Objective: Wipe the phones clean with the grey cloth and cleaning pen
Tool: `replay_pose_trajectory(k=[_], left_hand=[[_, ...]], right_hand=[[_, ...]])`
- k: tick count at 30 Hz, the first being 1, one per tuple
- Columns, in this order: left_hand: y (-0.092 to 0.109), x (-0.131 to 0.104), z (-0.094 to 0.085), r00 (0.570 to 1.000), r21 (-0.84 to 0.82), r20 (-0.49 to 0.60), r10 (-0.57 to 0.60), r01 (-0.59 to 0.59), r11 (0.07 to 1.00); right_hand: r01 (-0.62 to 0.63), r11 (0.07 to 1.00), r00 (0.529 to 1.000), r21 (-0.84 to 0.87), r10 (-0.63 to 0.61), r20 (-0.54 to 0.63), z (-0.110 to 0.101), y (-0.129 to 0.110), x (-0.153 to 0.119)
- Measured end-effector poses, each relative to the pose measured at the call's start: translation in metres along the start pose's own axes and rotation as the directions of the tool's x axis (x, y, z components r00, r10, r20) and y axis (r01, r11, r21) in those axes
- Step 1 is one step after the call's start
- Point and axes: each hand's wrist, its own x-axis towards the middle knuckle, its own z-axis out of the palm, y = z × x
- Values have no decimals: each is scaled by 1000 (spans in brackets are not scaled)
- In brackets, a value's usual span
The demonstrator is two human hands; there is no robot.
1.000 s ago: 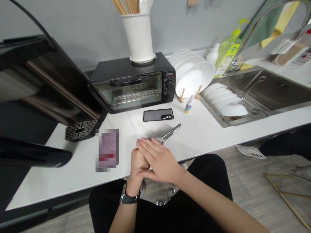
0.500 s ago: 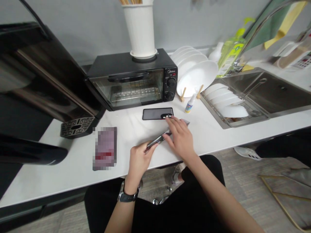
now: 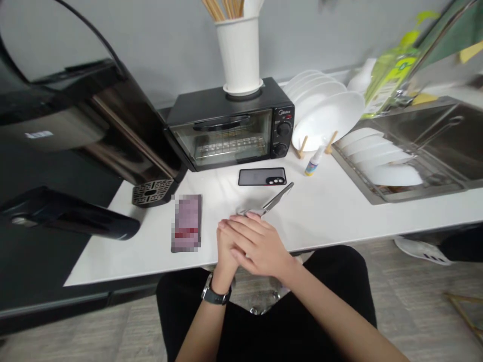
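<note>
A slim phone [image 3: 278, 196] is tilted up over the counter, seen nearly edge-on, its near end hidden by my hands. My left hand [image 3: 225, 251], with a watch on the wrist, is closed around that near end and mostly covered. Across it lies my right hand [image 3: 260, 244], fingers together and curled over the left hand; anything under its palm is hidden. Just beyond, a smoky phone case [image 3: 260, 177] with camera cutouts lies flat. A small spray bottle [image 3: 313, 163] stands to its right. Left of my hands lies another phone-shaped item [image 3: 186, 221], blurred into blocks.
A black toaster oven [image 3: 230, 125] stands at the back, a white utensil pot [image 3: 239, 55] on top. Plates [image 3: 328, 118] stand in a rack to its right, before a sink [image 3: 449, 146] holding bowls [image 3: 392, 173]. Tall dark appliance [image 3: 151, 141] at left; white counter [image 3: 317, 216] underneath.
My right hand has slid left and toward me along the phone, onto my left hand. The phone case is fully uncovered. The whole view has shifted, so things appear farther right.
</note>
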Motion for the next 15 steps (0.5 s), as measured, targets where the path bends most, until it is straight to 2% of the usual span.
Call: replay_pose_trajectory(k=[2,3,6,8,10,11,12,13,14,15], left_hand=[[12,-5,1,994,-49,-98,-39,34,998],[21,-7,2,989,-76,-136,-59,49,996],[51,-5,7,954,-323,-237,-181,98,941],[66,-1,10,952,-382,-244,-186,82,920],[72,1,11,971,-367,-200,-130,48,929],[71,0,11,981,-340,-168,-96,34,940],[68,-1,12,988,-302,-139,-67,22,953],[64,-2,13,994,-250,-101,-43,17,968],[59,-4,13,998,-193,-58,-29,17,981],[54,-5,14,1000,-131,-3,-19,18,991]], right_hand=[[-20,999,995,39,23,-98,-5,-7,3],[-77,994,984,78,88,-154,-9,-6,3],[-229,931,924,284,300,-236,-17,0,-2],[-323,866,857,382,439,-270,-16,0,-5],[-397,819,755,415,548,-360,-14,-6,-5],[-404,816,709,413,565,-422,-14,-10,-3],[-384,836,693,392,541,-477,-16,-13,0],[-336,878,717,340,473,-512,-19,-15,4],[-262,930,780,256,360,-512,-24,-16,8],[-162,974,861,158,218,-460,-30,-16,13]])
